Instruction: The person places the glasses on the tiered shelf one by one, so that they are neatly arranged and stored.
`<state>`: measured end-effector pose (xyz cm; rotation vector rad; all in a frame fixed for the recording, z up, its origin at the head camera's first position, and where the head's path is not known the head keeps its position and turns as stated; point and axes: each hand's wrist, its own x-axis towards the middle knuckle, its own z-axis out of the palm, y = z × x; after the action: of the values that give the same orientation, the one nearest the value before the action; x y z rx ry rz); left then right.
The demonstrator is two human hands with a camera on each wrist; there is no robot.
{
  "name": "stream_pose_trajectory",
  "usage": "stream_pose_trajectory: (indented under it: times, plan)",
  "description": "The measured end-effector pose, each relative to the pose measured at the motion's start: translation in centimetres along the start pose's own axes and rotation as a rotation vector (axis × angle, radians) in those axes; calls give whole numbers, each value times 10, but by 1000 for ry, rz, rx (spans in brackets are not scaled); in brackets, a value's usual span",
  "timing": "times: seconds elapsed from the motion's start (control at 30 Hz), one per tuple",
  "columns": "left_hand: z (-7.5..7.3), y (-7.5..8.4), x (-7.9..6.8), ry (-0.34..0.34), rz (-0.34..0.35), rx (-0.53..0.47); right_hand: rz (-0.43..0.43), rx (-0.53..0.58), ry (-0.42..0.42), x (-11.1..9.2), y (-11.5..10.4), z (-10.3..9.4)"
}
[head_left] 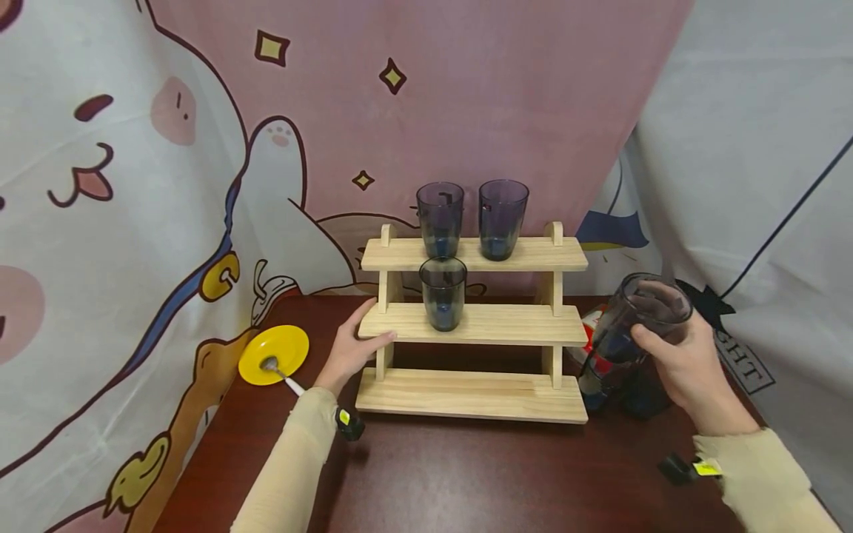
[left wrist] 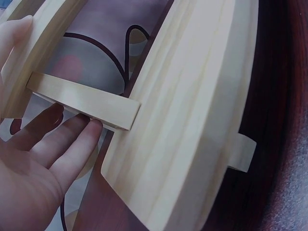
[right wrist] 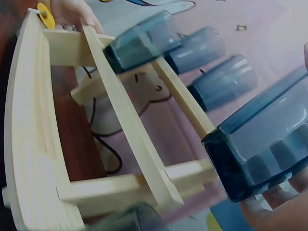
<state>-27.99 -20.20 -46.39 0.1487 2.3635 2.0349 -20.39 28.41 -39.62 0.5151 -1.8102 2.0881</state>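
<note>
A three-tier wooden display rack stands on the table. My left hand holds the left end of its middle shelf, thumb over the board and fingertips at the side upright. My right hand grips a dark, see-through drinking glass, tilted, to the right of the rack. Two purple-tinted glasses stand upright on the top shelf. A third glass stands on the middle shelf, left of centre. The bottom shelf is bare.
A yellow plate with a white-handled utensil lies left of the rack. Beneath my right hand, a red and white item and dark glassware are partly hidden. Printed cloth hangs behind the table.
</note>
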Motion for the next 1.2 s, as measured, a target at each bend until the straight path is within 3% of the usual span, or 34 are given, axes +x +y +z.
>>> stream_pose_trajectory:
  times: [0.53,0.77,1.07,1.2]
  plan:
    - [0,-2,1,-5,-6,-11,75,-97,-108,30,34,55]
    - [-1,-32,13,27,23,32,127,-143,-125,38,51,78]
    - [-2,-31,14,11,29,4,199,-278,-145,46,63,100]
    - [-2,-29,14,11,20,-4,207,-263,-150,53,66,108]
